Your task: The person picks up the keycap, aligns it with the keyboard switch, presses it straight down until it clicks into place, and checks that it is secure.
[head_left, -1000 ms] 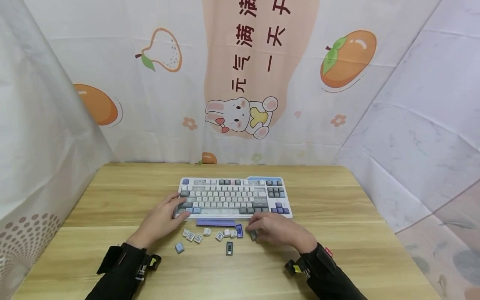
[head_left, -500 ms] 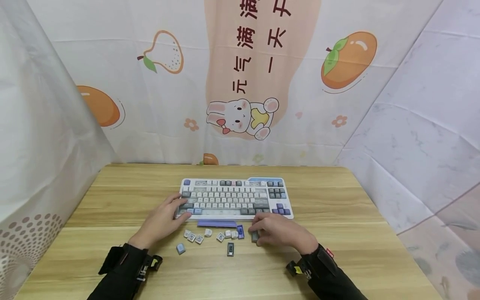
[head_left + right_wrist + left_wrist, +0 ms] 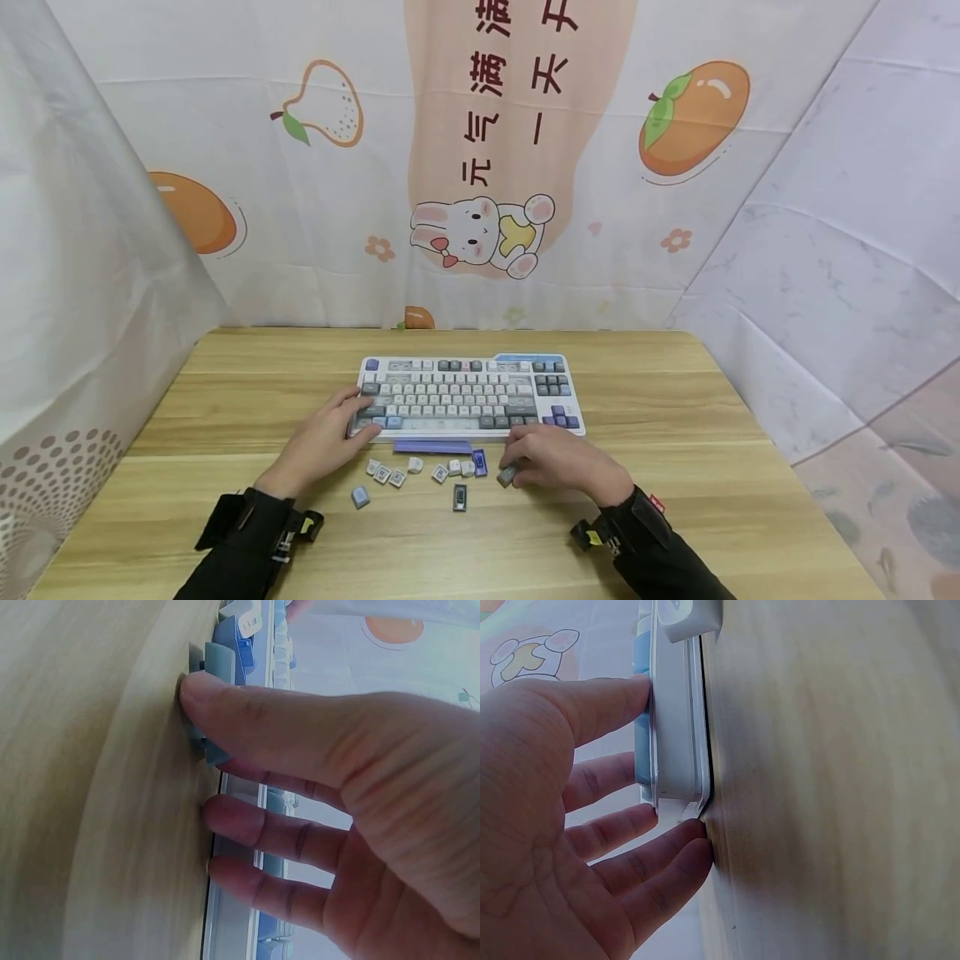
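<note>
A white keyboard [image 3: 450, 434] with white, grey, blue and purple keycaps lies on the wooden table. My left hand [image 3: 318, 450] rests at its front left corner. In the left wrist view, the thumb [image 3: 615, 701] touches the blue keys along the front edge, and the other fingers spread loosely about the corner. In front of the keyboard's right part, my right hand [image 3: 566, 460] pinches a wide dark grey keycap [image 3: 506, 476] low over the table. The right wrist view shows this keycap [image 3: 220, 664] on edge behind the thumb, its stems toward the table.
A long purple spacebar [image 3: 431, 447] lies along the keyboard's front edge. Several loose white keycaps [image 3: 396, 478], a purple keycap [image 3: 479, 462], a dark upturned one [image 3: 460, 497] and a blue-grey one [image 3: 360, 497] lie nearby. A printed curtain [image 3: 300, 250] hangs behind the table.
The dark grey keycap has turned in my right fingers and now lies at a slant. My right hand has barely shifted; the left hand stays at the keyboard corner.
</note>
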Motion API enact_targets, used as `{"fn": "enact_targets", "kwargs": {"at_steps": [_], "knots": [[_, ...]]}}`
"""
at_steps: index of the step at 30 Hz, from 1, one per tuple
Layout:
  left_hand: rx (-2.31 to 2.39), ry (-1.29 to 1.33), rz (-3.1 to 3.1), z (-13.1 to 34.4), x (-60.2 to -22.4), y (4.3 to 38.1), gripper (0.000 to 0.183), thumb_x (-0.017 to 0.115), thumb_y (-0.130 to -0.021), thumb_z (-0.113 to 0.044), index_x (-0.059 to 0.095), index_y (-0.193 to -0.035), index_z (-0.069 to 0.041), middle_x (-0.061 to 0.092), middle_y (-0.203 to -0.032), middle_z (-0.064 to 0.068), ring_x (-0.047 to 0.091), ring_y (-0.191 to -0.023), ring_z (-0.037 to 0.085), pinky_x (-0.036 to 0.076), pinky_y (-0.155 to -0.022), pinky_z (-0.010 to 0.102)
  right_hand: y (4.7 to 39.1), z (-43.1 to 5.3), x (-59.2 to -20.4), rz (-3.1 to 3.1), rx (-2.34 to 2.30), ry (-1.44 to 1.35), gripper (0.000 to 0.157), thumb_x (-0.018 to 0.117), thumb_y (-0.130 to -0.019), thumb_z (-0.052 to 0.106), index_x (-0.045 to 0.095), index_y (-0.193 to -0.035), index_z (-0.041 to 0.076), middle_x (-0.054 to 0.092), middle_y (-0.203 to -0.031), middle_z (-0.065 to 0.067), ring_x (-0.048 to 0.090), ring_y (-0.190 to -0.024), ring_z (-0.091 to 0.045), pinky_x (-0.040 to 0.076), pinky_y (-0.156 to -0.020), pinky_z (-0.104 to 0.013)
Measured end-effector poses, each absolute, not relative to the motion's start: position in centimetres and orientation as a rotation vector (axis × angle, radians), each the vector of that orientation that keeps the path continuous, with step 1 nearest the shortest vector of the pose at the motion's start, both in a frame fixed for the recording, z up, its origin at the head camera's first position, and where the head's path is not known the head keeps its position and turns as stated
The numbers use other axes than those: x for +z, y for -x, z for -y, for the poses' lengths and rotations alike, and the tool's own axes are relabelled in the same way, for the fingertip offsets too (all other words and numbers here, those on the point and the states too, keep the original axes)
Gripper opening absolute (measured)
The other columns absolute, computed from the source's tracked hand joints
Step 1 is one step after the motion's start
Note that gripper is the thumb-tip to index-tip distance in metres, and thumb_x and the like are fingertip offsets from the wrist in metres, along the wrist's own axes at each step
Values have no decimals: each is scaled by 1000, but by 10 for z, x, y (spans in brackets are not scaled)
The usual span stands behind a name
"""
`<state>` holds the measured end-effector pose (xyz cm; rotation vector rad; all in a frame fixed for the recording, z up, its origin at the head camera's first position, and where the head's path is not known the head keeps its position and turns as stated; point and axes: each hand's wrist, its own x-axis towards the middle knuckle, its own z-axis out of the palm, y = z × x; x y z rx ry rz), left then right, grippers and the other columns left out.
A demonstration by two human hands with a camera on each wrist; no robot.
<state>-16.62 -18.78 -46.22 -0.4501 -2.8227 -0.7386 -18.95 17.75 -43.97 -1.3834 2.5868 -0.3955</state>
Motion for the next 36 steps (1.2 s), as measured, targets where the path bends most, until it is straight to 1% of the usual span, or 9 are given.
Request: {"fn": "enact_targets", "kwargs": {"at_steps": [6,19,24,28,32,36], "knots": [[-735,455,2818,188,-463,167,51,63,-89,-38,59,-125,-1,47,-135,26,49,-119,39,41,-94,53,190,-177,-438,-2577,-380,1423,19,74,-80,25,73,-99,23,62,-97,12,57,-86,-1,47,-75,-19],[-736,470,2825,189,-466,169,53,61,-89,-40,58,-126,-2,46,-136,24,47,-121,38,40,-95,53,190,-179,-437,-2583,-418,1403,16,73,-81,25,73,-96,23,63,-94,12,58,-81,-1,47,-72,-18],[-744,457,2829,189,-466,169,52,62,-89,-40,59,-126,-2,46,-136,24,47,-121,38,40,-95,53,191,-180,-432,-2617,-471,1370,18,71,-82,28,73,-100,22,62,-92,12,56,-77,-1,47,-67,-19],[-746,450,2821,189,-465,168,52,62,-89,-39,59,-125,-2,47,-135,24,48,-120,39,40,-95,53,195,-184,-425,-2672,-512,1381,20,70,-84,26,73,-102,19,62,-92,10,56,-78,-4,48,-65,-21],[-731,495,2786,190,-464,168,47,65,-88,-35,62,-122,-3,50,-132,24,49,-118,38,41,-94,53,204,-190,-415,-2756,-536,1405,19,71,-83,23,72,-101,15,64,-92,7,59,-80,-8,49,-67,-24],[-656,618,2716,192,-461,169,34,70,-84,-25,68,-115,-9,56,-127,20,52,-115,35,41,-95,51,214,-194,-405,-2844,-554,1399,22,71,-84,21,72,-102,10,65,-93,2,60,-81,-13,50,-67,-28]]}}
